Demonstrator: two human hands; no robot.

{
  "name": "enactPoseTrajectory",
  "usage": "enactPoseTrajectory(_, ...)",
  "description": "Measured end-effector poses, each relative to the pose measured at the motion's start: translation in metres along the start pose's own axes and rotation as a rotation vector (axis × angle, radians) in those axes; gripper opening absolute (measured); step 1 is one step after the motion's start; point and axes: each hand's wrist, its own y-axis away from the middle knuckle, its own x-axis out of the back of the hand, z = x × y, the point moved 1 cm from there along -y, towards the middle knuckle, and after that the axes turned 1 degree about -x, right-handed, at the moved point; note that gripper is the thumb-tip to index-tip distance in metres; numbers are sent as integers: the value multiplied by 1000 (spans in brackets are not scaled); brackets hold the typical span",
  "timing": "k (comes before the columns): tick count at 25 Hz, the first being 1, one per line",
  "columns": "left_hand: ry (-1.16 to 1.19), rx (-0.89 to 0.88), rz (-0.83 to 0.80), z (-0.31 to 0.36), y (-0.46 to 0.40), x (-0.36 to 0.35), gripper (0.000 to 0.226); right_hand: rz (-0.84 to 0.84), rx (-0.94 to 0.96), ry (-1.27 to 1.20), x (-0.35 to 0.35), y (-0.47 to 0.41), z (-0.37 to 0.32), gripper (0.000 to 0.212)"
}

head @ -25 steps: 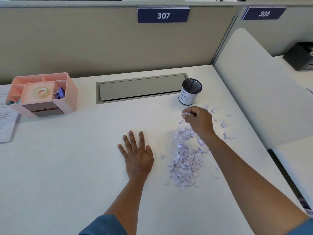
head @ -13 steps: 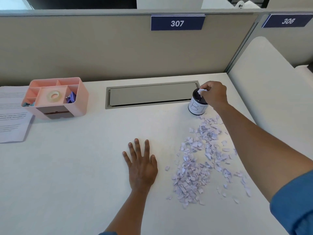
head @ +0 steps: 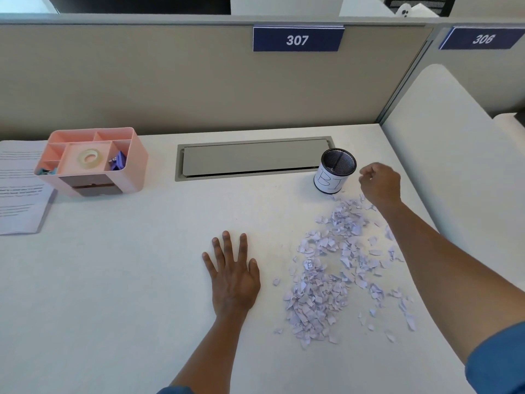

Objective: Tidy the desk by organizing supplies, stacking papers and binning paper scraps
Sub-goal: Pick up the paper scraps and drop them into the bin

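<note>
On the white desk [head: 113, 280], torn paper scraps [head: 329, 274] lie scattered right of centre, reaching up to the black mesh cup [head: 335, 170] labelled "BI". The left hand [head: 234, 275] lies flat and spread beside them. The right hand [head: 380, 184] hangs loosely curled just right of the cup; whether it holds anything, I cannot tell.

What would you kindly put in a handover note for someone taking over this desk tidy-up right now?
Left hand: flat on the desk, open, empty.
Right hand: beside the mesh bin cup, fingers loosely curled; no scrap visible in its grip.
Paper scraps: most lie scattered on the desk in front of the bin cup.
Papers lie left of the pink organizer, which holds tape and clips.
Left: keep binning scraps.
</note>
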Motion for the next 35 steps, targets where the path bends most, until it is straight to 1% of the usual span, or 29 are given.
enactPoseTrajectory(1, -3, 0, -1, 0, 0, -1, 63, -64, -43, 57, -6, 3, 14, 22)
enactPoseTrajectory(3, -8, 1, -5, 0, -1, -2, 64, -195, -107, 184, -19, 8, 34, 38)
enactPoseTrajectory(5, -14, -2, -1, 0, -2, -3, 64, -289, -113, 261, -31, 13, 42, 46)
enactPoseTrajectory(11, -9, 0, 0, -2, -1, -3, 63, -402, 67, 343, -53, 56, 29, 46)
enactPoseTrajectory(15, 4, -1, 2, -1, -1, -4, 64, -325, 227, 329, -60, 101, 24, 34)
enactPoseTrajectory(19, -11, 3, -6, -2, -1, -4, 65, -312, 305, 272, -56, 117, 20, 34)
enactPoseTrajectory(25, -15, 0, -1, -1, -1, -3, 65, -199, 206, -65, -16, 90, -6, 17)
enactPoseTrajectory(28, -14, 3, -6, -1, -1, -3, 65, -154, 147, -195, 6, 68, -23, 15)
enactPoseTrajectory(33, -9, 1, 2, 0, 0, -2, 65, -63, 124, -244, 22, 21, -51, 15)
enactPoseTrajectory(35, -7, 2, 1, 0, 0, -2, 64, -54, 123, -238, 20, 7, -61, 13)
